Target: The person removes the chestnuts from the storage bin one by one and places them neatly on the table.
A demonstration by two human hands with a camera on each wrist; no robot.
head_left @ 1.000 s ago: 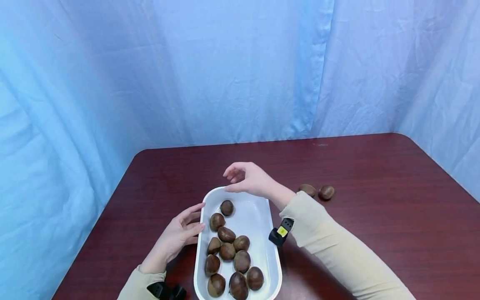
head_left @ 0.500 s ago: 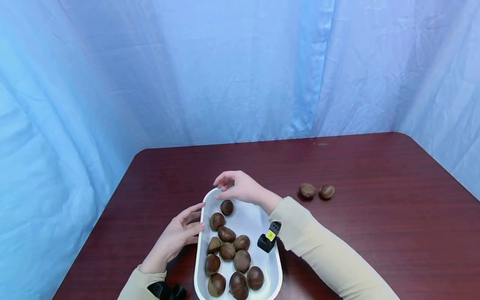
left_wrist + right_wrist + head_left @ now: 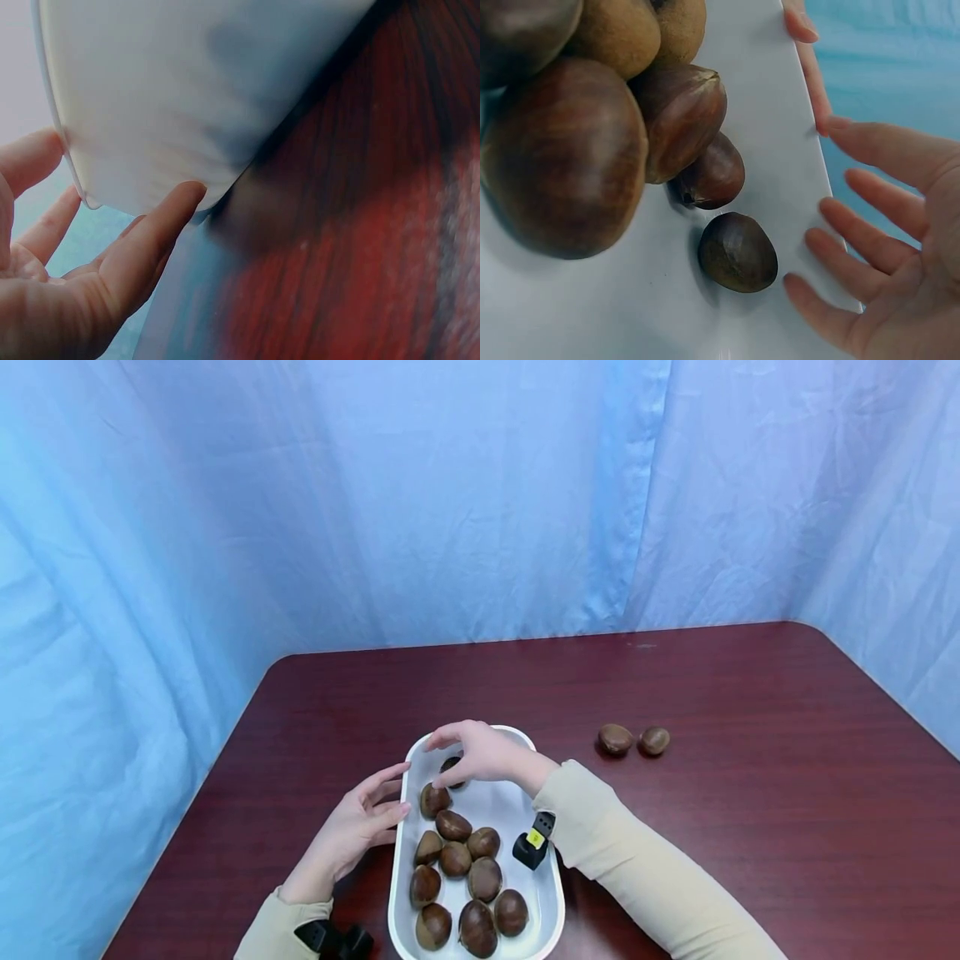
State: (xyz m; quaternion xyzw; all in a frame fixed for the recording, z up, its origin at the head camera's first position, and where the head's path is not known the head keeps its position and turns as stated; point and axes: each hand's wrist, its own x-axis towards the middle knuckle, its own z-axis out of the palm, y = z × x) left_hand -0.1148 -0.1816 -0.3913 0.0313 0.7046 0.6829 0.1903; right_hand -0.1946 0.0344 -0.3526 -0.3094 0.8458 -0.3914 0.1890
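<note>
Nuts (image 3: pixel 484 878) lie in the tray (image 3: pixel 501 802), two more on the surface (image 3: pixel 750 710), while our spread left hand (image 3: pixel 351 831) touches the tray's side, steadying it, we judge, and our right hand (image 3: pixel 482 755), fingers parted, gripping nothing, hangs over its far end.

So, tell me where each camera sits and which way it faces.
Head: worn on the head, looking forward and down at the tray, chestnuts and table; left hand, right hand and sleeves show.
Left wrist: worn there, facing the tray's outer wall and the table; the left hand shows.
Right wrist: worn there, looking into the tray; the right hand shows, plus some left fingers.
Shared: head and right wrist both show chestnuts in the tray.
</note>
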